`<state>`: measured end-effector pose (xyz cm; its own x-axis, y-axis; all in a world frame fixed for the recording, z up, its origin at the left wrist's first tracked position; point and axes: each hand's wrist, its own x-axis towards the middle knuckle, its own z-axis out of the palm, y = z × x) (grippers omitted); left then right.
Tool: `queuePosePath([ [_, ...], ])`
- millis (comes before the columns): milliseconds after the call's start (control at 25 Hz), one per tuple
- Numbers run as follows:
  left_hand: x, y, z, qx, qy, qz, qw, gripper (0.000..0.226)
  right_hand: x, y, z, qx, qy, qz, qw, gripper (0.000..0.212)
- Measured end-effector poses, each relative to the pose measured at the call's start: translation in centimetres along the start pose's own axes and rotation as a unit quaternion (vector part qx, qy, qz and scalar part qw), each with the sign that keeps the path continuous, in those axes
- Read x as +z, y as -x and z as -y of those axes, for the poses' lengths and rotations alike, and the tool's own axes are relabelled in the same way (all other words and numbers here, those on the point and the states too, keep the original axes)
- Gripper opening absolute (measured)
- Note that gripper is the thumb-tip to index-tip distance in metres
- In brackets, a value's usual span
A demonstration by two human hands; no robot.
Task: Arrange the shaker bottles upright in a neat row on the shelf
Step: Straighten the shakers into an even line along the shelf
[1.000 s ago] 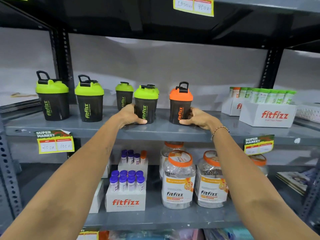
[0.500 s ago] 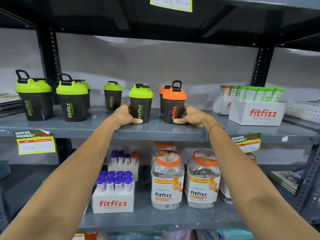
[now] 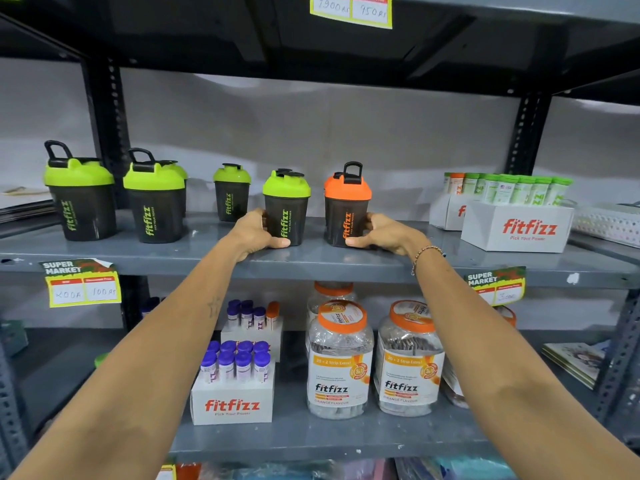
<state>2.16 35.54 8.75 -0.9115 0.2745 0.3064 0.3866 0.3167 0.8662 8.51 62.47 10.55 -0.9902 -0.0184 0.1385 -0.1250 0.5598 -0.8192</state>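
Black shaker bottles stand upright along the grey shelf (image 3: 207, 258) — green lids, "fitfizz" down each side. Near the front edge, the left hand (image 3: 258, 233) grips a green-lidded bottle (image 3: 286, 207); the right hand (image 3: 382, 233) grips the orange-lidded bottle (image 3: 346, 206) just beside it — a small gap between them.

bare forearms; beaded bracelet (image 3: 427, 252) on the right wrist.
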Motion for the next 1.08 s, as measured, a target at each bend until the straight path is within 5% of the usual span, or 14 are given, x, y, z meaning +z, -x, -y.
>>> queuePosePath([
  [520,0.1,0.2,-0.2,-0.002,-0.024,-0.008,1.0,0.07,0.2,0.2,0.1,0.013,0.012,-0.008,1.0,0.069],
  [720,-0.8,0.9,-0.7,-0.008,-0.055,0.026,0.998,0.083,0.2,1.8,0.2,0.013,-0.004,-0.061,0.998,0.092],
  [800,-1.5,1.7,-1.0,-0.012,-0.078,0.007,0.997,0.093,0.3,3.3,0.3,0.003,0.024,-0.116,0.993,0.078],
  [920,-2.3,3.2,-1.1,0.023,-0.071,-0.097,0.992,0.063,0.8,5.5,1.5,-0.075,0.114,-0.215,0.967,0.031],
  [1080,-4.1,4.6,-0.7,0.054,-0.032,-0.151,0.987,0.021,5.2,6.1,6.6,-0.184,0.126,-0.167,0.96,0.014],
])
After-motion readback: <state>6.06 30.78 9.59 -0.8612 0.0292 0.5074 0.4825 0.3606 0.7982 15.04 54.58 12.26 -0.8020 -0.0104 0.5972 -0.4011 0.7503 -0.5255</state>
